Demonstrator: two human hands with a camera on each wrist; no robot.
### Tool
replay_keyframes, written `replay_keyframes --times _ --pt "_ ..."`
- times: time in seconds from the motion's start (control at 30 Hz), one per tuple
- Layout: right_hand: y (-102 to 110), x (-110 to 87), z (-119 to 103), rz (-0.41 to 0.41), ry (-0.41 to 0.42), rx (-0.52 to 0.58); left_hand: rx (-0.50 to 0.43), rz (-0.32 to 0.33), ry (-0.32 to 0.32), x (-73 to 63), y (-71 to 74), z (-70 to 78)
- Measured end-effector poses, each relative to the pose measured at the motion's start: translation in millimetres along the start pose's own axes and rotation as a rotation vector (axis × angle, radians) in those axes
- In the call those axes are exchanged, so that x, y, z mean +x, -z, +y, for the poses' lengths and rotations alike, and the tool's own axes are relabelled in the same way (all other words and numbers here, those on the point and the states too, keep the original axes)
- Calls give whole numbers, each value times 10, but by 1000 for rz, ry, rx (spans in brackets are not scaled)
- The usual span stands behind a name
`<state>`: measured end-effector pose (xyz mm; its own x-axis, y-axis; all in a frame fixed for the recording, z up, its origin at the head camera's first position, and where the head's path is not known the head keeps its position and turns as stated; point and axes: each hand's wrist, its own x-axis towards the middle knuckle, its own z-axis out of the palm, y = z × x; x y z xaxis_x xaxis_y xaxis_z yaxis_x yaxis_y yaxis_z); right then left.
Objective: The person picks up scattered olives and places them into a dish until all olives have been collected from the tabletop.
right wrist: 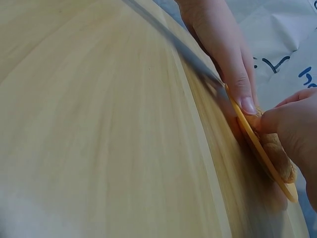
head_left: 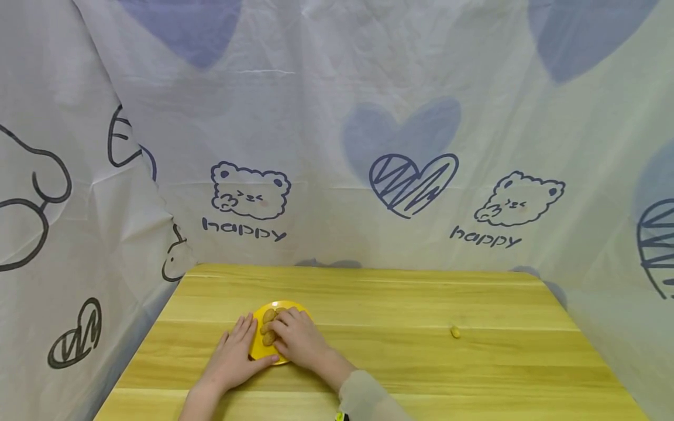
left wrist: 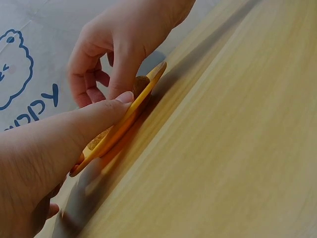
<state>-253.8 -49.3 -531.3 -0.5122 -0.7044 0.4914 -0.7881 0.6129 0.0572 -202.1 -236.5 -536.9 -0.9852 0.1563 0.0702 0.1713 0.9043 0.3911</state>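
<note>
A small yellow plate point(head_left: 256, 352) sits on the wooden table, left of the middle. Several tan, bumpy pieces that look like peanuts point(head_left: 269, 338) in their shells lie on it. My left hand point(head_left: 231, 356) rests along the plate's left side, fingers straight, its thumb across the near rim. From the right, my right hand point(head_left: 301, 340) reaches over the plate with bent fingers. In the right wrist view its thumb and fingertips pinch a peanut point(right wrist: 255, 119) on the plate. The right hand partly hides the pile in the head view.
A small yellowish piece point(head_left: 455, 332), too small to identify, lies alone on the right side of the wooden table point(head_left: 400, 374). A pale printed cloth point(head_left: 326, 222) hangs behind the table and along its sides.
</note>
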Motion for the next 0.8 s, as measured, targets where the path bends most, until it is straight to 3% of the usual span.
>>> replay_keyframes --times 0.4,0.8 --pt "85 -176 123 12 -61 26 12 15 -1 7 -12 -3" --pt "184 -403 293 85 -130 57 17 14 7 11 -32 -5"
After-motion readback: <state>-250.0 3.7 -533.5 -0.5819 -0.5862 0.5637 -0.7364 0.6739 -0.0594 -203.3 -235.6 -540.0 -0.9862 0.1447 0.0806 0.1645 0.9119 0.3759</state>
